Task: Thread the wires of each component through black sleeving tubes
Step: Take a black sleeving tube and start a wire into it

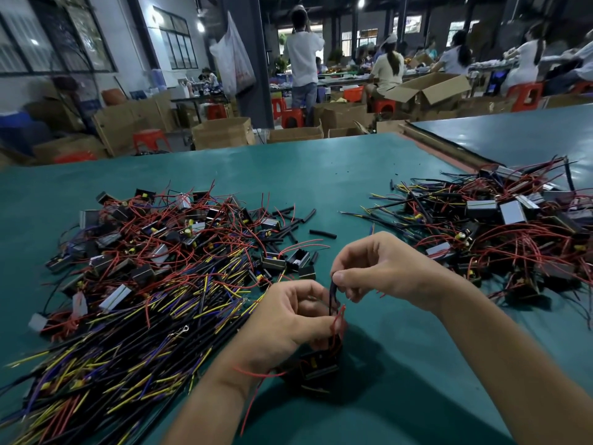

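Item, nearest: one component [317, 364], dark and boxy, lying on the table [321, 175] under the left hand [288, 319], whose fingers were curled, its grip closed round the red wires [340, 316] rising from that component; a stray red lead trailed below the wrist. Item: one black tube [333, 292], its upper end pinched between thumb and forefinger of the right hand [378, 268]. The tube's long axis stood nearly upright, top in the right grip and lower mouth just above the left grip, with red wire ends touching or just beside that mouth; whether any had entered could not be told. The left hand was nearer the wires, the right nearer the tube. Item, left: a large pile [154, 252] of components with red, yellow and black leads. Item, centre: loose tubes [322, 233] scattered. Item, right: a second pile [500, 226]. Surface: green covering, matte. Beyond: cardboard boxes [224, 133], red stools [150, 139], seated workers [388, 69] in a dim workshop.
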`<action>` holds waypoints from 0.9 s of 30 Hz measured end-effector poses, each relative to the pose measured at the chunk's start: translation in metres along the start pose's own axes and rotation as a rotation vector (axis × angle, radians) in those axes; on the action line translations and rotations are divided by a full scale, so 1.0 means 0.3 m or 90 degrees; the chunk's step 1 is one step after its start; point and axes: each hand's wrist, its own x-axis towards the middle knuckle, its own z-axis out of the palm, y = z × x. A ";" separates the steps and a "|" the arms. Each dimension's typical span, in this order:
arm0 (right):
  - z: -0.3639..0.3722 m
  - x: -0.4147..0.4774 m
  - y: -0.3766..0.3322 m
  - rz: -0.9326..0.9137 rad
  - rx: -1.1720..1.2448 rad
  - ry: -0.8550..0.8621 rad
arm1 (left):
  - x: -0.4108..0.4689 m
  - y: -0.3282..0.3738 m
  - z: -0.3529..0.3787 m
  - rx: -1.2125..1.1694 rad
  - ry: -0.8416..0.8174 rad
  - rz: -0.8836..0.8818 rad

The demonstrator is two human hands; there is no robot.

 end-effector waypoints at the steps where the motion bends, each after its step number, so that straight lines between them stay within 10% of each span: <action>1: -0.001 0.008 0.006 -0.011 0.027 0.046 | 0.001 -0.002 0.000 -0.006 -0.005 0.001; 6: -0.030 0.064 0.097 0.002 -0.080 0.285 | 0.005 0.008 -0.004 0.051 -0.013 0.012; 22: -0.087 0.539 0.193 0.210 -0.775 0.214 | 0.010 0.006 -0.003 0.067 0.032 0.004; 27: -0.059 0.492 0.163 0.120 -0.715 0.306 | 0.003 0.010 0.006 0.048 0.054 0.018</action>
